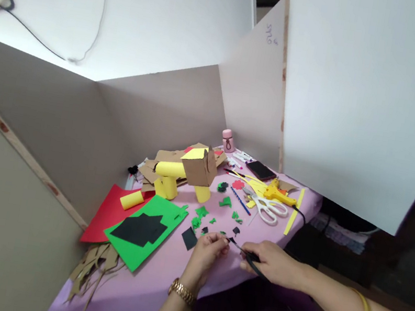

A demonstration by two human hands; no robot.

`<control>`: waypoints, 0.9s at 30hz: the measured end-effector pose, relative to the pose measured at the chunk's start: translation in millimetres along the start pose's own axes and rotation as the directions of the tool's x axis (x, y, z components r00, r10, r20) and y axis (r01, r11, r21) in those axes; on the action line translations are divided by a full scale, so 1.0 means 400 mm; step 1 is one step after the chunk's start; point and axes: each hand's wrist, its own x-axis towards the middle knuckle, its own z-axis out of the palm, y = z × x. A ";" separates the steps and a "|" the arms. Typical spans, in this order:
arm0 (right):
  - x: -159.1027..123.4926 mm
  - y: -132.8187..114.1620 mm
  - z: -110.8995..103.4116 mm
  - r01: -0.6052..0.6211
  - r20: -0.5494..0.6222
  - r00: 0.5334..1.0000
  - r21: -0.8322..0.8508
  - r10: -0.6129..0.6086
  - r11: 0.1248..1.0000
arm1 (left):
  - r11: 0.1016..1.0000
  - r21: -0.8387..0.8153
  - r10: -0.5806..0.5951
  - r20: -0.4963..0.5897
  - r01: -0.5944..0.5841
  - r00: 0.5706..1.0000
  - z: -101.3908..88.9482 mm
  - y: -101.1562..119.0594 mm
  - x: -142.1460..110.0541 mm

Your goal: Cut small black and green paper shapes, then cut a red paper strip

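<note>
Two hands work close in: our right hand (267, 261) grips black-handled scissors (254, 263), blades at a small dark scrap (232, 240) our left hand (212, 246) seems to pinch; this snipping looks unfinished. Left of that hand, black paper (141, 229) has notched edges. Beyond it lie cut green pieces (201, 212); farther, a cardboard-headed yellow figure (191, 170) stands, apparently assembled.

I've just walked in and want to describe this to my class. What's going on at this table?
A person grips black-handled scissors in the right hand, while the left hand pinches close by the blades; what it holds is too small to tell. Green scraps lie just beyond. A cardboard-and-yellow model stands farther back, and black paper rests on a green sheet.
</note>
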 end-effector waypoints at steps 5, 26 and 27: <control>0.013 0.012 -0.003 0.009 0.008 1.000 -0.010 -0.008 1.000 | 0.999 0.020 -0.031 0.050 0.030 0.998 -0.019 -0.020 0.020; 0.097 0.040 -0.046 -0.089 -0.037 0.996 -0.293 0.082 0.952 | 0.979 -0.160 -0.137 -0.056 0.126 0.989 -0.028 -0.015 0.009; 0.103 0.043 -0.046 -0.077 -0.035 0.997 -0.287 0.070 0.955 | 0.977 -0.180 -0.132 -0.071 0.118 0.989 -0.025 -0.013 -0.001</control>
